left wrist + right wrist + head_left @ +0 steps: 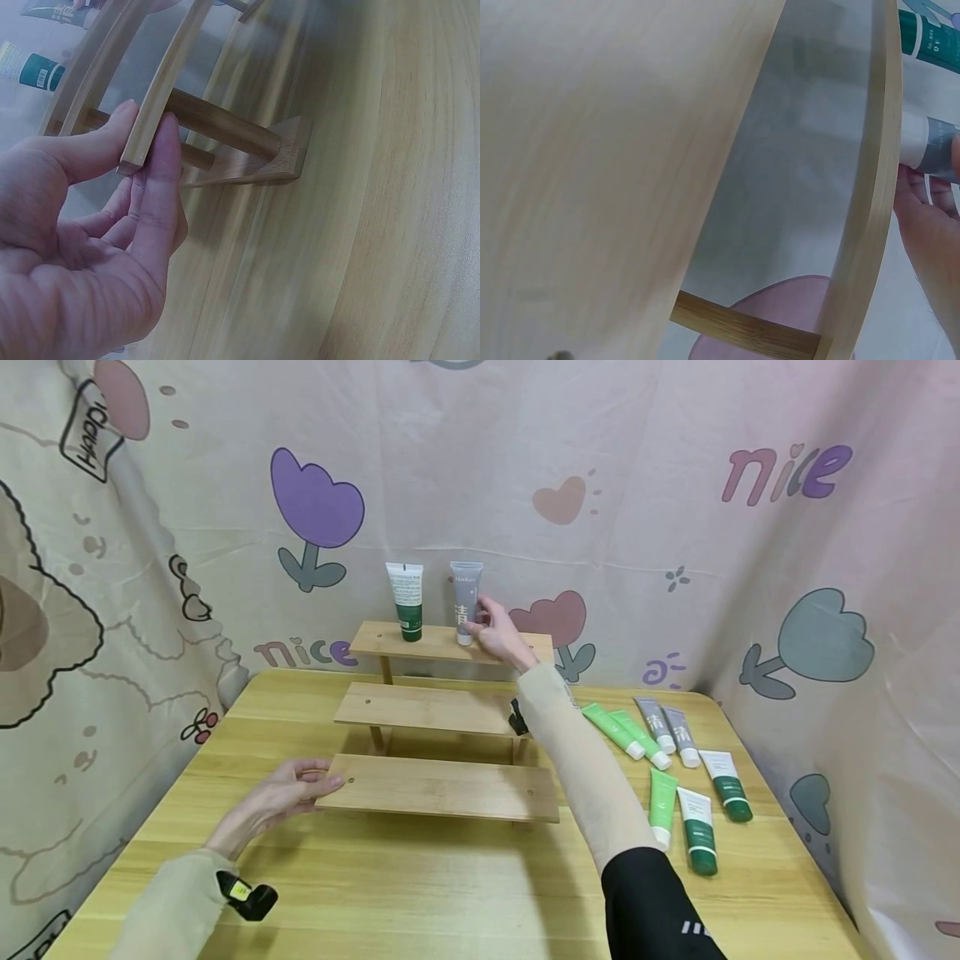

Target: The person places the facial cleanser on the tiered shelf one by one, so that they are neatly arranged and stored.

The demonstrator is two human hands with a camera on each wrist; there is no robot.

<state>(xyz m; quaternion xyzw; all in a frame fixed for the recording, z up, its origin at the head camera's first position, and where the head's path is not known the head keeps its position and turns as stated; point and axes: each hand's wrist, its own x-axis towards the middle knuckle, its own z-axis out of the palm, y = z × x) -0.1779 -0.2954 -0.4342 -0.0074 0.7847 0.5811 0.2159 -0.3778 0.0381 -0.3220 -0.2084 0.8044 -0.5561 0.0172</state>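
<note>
A three-step wooden rack point(442, 787) stands on the table. My left hand point(288, 795) pinches the left end of its lowest step; in the left wrist view the thumb lies above the board point(161, 97) and fingers below. On the top step, my right hand point(501, 631) holds a grey-blue tube point(466, 597) upright, cap down, between thumb and fingers. To its left, apart from it, a white and dark green tube point(407, 602) stands on its cap. In the right wrist view, the step's edge partly hides the grey tube point(934, 146) and the hand point(930, 240).
At the table's right lie several tubes: light green ones point(662, 806), two grey-blue ones point(681, 735), and two white and dark green ones point(699, 831). A patterned cloth point(450, 460) hangs behind and beside the wooden table point(420, 893). The middle step point(427, 706) bears no tubes.
</note>
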